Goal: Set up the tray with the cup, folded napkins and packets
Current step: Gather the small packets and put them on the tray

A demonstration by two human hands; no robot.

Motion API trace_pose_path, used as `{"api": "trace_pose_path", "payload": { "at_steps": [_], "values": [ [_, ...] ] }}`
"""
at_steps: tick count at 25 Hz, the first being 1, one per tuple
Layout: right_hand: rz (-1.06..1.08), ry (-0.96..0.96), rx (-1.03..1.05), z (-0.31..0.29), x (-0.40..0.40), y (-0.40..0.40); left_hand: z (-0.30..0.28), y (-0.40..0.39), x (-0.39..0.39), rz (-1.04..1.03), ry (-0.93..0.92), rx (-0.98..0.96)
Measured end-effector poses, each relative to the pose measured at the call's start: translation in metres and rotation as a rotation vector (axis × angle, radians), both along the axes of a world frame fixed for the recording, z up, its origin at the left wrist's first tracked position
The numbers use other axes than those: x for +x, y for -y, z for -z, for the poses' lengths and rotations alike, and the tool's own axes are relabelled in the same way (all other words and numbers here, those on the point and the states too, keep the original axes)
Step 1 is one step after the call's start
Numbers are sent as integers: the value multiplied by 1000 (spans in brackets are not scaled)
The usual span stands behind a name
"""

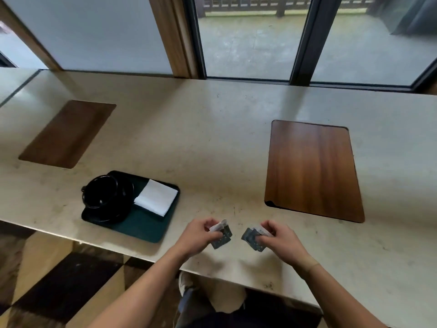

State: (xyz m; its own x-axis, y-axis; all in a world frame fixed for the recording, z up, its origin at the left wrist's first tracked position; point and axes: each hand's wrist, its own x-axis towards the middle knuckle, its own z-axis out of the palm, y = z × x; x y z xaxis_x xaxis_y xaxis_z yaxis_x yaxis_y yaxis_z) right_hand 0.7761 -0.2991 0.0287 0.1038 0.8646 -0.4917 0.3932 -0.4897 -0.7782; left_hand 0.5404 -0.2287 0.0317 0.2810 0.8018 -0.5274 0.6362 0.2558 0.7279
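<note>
Both hands, left [201,235] & right [281,240], each pinch a few packets [222,237] at lower centre, prob sorting them for the tray [142,228] w/ cup [101,191] & napkins [156,197].

One head-worn wide-angle view looks forward and down, close over the near edge of the pale stone counter [212,138], facing the glass windows [250,43].

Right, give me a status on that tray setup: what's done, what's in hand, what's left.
Done: the black cup sits on its saucer at the left end of the dark tray, and the folded white napkins lie beside it on the tray. In hand: the left hand and the right hand each hold a few small packets above the counter. Left: no packets are on the tray yet.
</note>
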Motion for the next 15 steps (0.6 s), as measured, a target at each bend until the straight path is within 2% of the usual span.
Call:
{"api": "trace_pose_path", "payload": {
  "at_steps": [15],
  "values": [
    [27,32,33,-17,-205,-51,-19,-68,-195,72,5,23]
  ]
}}
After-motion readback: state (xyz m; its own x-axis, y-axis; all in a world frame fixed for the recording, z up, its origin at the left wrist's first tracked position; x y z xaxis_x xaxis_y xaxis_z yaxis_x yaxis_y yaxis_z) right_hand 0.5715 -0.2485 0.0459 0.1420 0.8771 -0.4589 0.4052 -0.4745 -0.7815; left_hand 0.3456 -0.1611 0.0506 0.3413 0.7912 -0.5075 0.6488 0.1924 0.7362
